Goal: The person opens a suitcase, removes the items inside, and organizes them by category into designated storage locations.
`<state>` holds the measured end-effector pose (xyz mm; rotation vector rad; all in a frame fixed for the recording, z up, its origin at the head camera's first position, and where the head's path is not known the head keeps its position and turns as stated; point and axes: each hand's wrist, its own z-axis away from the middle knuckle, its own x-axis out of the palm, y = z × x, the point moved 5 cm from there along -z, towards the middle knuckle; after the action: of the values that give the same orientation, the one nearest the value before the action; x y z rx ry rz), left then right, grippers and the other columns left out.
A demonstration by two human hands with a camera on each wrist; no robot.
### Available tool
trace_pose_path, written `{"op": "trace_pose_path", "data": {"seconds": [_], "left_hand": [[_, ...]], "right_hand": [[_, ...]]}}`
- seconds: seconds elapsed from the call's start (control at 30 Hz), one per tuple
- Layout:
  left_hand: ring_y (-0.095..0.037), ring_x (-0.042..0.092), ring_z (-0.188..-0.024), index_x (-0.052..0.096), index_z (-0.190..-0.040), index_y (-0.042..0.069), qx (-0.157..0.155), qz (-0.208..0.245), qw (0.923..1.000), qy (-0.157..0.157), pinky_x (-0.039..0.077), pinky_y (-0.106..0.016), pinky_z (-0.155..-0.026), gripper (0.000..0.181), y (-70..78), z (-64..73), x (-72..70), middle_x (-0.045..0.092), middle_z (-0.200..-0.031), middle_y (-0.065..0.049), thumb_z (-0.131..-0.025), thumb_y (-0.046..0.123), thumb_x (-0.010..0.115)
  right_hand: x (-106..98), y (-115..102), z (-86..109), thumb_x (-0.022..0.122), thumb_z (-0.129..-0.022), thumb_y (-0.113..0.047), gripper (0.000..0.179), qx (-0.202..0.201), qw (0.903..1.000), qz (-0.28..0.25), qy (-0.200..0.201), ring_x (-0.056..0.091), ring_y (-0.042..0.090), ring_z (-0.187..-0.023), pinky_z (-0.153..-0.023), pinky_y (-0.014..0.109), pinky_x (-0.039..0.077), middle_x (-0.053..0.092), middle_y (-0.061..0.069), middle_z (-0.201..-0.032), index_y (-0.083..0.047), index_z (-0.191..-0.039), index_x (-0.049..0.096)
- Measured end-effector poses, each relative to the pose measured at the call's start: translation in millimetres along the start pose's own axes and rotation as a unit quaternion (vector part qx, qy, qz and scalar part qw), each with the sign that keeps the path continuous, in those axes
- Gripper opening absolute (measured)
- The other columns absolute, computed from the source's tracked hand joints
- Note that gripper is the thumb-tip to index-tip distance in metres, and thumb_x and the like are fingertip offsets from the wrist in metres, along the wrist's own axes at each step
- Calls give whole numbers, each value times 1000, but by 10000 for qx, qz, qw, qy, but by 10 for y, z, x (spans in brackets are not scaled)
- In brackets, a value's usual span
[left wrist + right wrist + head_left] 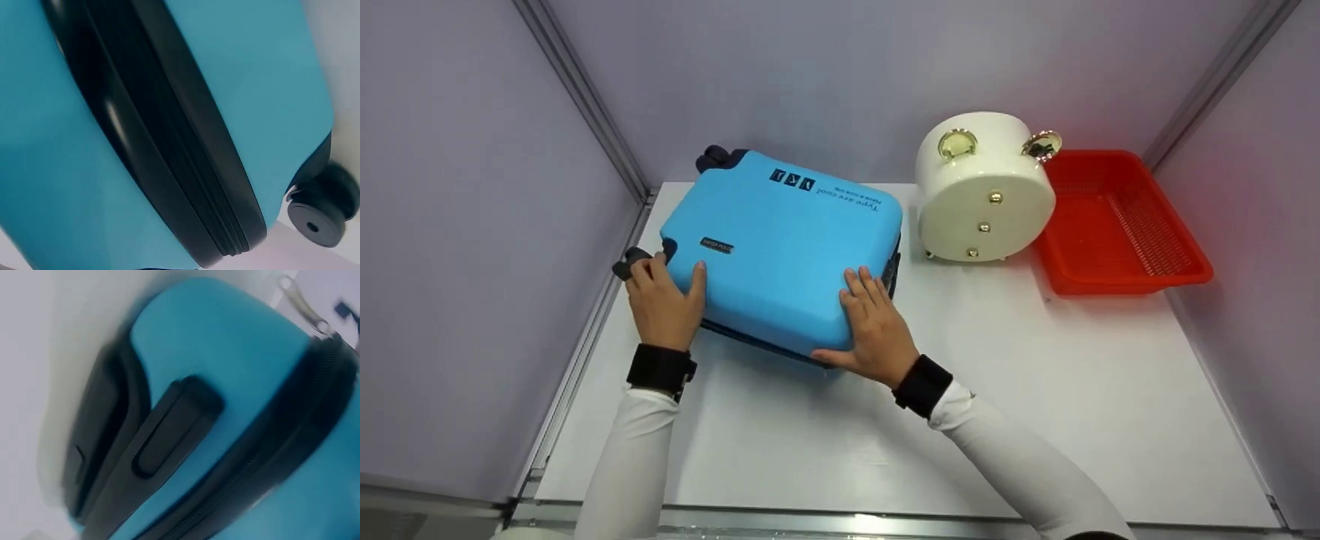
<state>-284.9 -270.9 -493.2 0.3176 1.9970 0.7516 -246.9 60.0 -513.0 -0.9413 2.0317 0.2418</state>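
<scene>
A light blue suitcase (787, 240) lies flat on the white table, its printed lettering facing up. My left hand (664, 304) touches its near left corner beside a black wheel (622, 270), fingers toward the wheel and thumb on the blue shell. Flat on the near right corner rests my right hand (876, 330), fingers extended and thumb along the edge. In the left wrist view a black band (169, 135) runs along the suitcase's side, with a wheel (318, 222) at the right. The right wrist view shows a black handle (174, 433) and a zipper pull (304, 306). Neither wrist view shows fingers clearly.
A cream round case (986, 187) with gold ear-like rings and gold studs stands right of the suitcase. Beside it is a red plastic basket (1117, 285). Grey panel walls (855, 75) enclose the table (1020, 390) at the back and both sides.
</scene>
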Motion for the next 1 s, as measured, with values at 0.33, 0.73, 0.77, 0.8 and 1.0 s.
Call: {"op": "trace_pose_path", "data": {"seconds": [0.33, 0.73, 0.77, 0.8, 1.0], "left_hand": [[-50, 56, -115, 55, -150, -10, 1098, -512, 9920, 358, 59, -59, -89, 82, 172, 396, 84, 53, -130, -35, -100, 52, 76], [-40, 64, -90, 68, -134, -15, 2315, -582, 9669, 904, 65, -51, -74, 74, 579, 815, 84, 59, -104, -32, -91, 40, 89], [-38, 63, -87, 69, -132, -15, 2434, -546, 9638, 947, 64, -50, -72, 71, 600, 842, 75, 59, -101, -30, -90, 38, 90], [-36, 62, -85, 71, -130, -15, 2555, -541, 9603, 979, 64, -48, -70, 68, 618, 862, 62, 60, -99, -29, -90, 36, 91], [-40, 64, -86, 76, -121, -7, 2909, -1024, 9472, 875, 57, -51, -71, 60, 622, 798, -43, 69, -99, -26, -90, 42, 89]], "right_hand": [[-210, 602, -11, 86, -94, -44, 89, 726, 9941, -512, -617, 48, 41, -154, -125, 55, 42, 50, 26, -164, 2, -160, 49], [-345, 1044, 42, 86, -94, -14, 68, 1730, 9811, -853, 134, 59, 44, -144, -115, 57, 51, 57, 27, -157, 5, -153, 57], [-345, 1067, 47, 86, -95, -14, 66, 1814, 9792, -876, 229, 60, 45, -143, -115, 57, 51, 58, 28, -156, 5, -152, 58], [-343, 1093, 55, 86, -95, -13, 64, 1916, 9768, -904, 323, 61, 45, -141, -114, 57, 51, 60, 29, -153, 6, -150, 59], [-253, 1254, 197, 84, -97, -29, 43, 2491, 9622, -960, 534, 73, 41, -100, -87, 54, 59, 73, 27, -109, 6, -118, 68]]}}
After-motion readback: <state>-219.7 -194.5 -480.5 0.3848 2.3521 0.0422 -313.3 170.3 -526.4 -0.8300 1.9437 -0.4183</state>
